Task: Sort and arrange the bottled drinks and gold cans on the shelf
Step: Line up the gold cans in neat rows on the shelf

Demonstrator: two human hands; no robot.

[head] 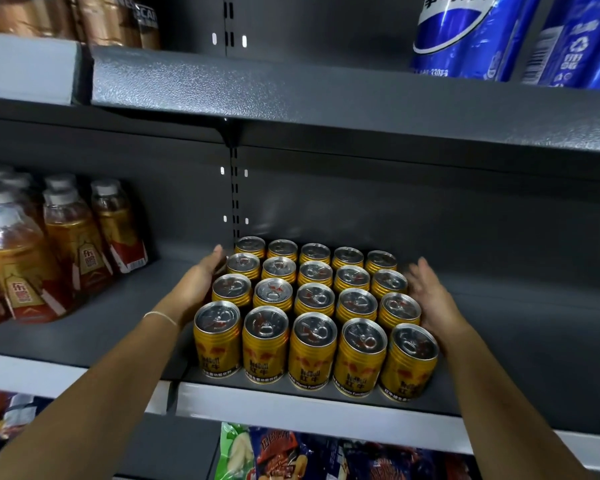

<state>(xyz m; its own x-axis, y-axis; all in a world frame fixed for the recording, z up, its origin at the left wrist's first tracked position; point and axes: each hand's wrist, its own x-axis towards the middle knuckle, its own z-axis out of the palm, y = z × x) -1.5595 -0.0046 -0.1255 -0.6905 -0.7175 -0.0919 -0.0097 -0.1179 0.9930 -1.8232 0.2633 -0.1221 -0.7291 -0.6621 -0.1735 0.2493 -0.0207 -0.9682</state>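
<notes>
Gold cans (312,317), silver tops up, stand in a tight five-by-four block on the dark shelf (499,341); left hand (198,282) flat against its left side, right hand (430,299) spread open at its right, amber bottled drinks (66,244) well left

Dark grey metal shelving (499,306), speckled finish, with a slotted upright (234,202) running down the back panel (395,209). Pale grey price strip (309,410) along the front edge. Blue cans (465,32) on the upper tier (291,91) at right, snack packets (284,452) underneath.
</notes>
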